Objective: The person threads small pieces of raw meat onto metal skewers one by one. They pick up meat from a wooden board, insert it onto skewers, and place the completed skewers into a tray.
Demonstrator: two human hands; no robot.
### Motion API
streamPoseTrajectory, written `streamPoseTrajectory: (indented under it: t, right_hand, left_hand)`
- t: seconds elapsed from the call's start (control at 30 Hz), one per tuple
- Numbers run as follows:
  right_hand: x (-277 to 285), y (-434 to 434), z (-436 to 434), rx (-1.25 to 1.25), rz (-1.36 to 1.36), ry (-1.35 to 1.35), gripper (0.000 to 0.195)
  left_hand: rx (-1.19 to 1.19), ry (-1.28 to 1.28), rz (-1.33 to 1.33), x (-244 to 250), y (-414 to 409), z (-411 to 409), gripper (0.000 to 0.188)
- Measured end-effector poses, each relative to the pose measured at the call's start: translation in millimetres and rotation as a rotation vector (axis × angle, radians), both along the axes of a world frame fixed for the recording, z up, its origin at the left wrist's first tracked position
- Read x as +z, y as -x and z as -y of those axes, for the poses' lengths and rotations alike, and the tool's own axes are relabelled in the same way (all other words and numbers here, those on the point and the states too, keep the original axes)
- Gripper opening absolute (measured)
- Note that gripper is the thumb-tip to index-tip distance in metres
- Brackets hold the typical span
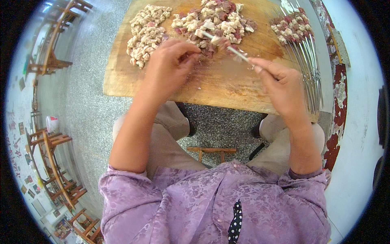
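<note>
My right hand [281, 79] grips a flat metal skewer [240, 54] by its lower part, and the skewer slants up and left. Several pieces of meat and fat [221, 42] are threaded on it, blurred by motion. A pale piece sits close to its tip. Beside the skewer, my left hand [173, 61] hovers over the wooden board [195, 91] with curled fingers; whether it pinches a piece is unclear. Past the fingertips lies a heap of mixed red meat and pale fat chunks [228, 26]. A separate heap of pale fat chunks [146, 33] lies left of it.
Loaded skewers [292, 29] lie stacked along the board's right side, their bare metal ends [309, 73] pointing towards me. A wall with peeling red paint [336, 122] runs along the right. Wooden benches [54, 152] stand at the left, and a small wooden stool [211, 149] shows below.
</note>
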State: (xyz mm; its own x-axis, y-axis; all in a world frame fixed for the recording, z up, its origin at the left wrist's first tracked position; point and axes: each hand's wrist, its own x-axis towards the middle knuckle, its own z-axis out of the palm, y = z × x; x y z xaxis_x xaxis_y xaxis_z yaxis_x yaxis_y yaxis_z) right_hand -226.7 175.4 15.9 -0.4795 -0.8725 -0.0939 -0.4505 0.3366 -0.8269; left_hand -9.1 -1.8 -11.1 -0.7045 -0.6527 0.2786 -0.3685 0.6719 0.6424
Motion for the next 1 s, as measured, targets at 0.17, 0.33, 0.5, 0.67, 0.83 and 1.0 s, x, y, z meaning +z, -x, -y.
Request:
streamPoseTrajectory:
  t: [0.17,0.33,0.5,0.67,0.83,1.0]
  right_hand:
    - [-4,18,-7,-0.008,-0.006,0.088,0.025]
    - [-3,29,-15,0.090,0.086,0.035,0.023]
    - [3,29,-27,0.149,0.245,-0.118,0.023]
    - [-3,28,-30,0.246,0.234,-0.130,0.022]
    - [-2,25,-28,0.250,0.170,-0.149,0.023]
    - [1,22,-25,0.230,0.157,-0.206,0.023]
  left_hand:
    - [-0.018,0.193,0.101,-13,20,1,0.017]
    - [-0.004,0.160,0.176,0,8,-1,0.013]
    - [-0.053,0.042,0.239,13,-17,-10,0.013]
    - [-0.028,-0.101,0.210,18,-20,-10,0.019]
    - [-0.070,-0.192,0.145,10,-27,-4,0.021]
    - [-0.056,-0.211,0.140,4,-25,-5,0.015]
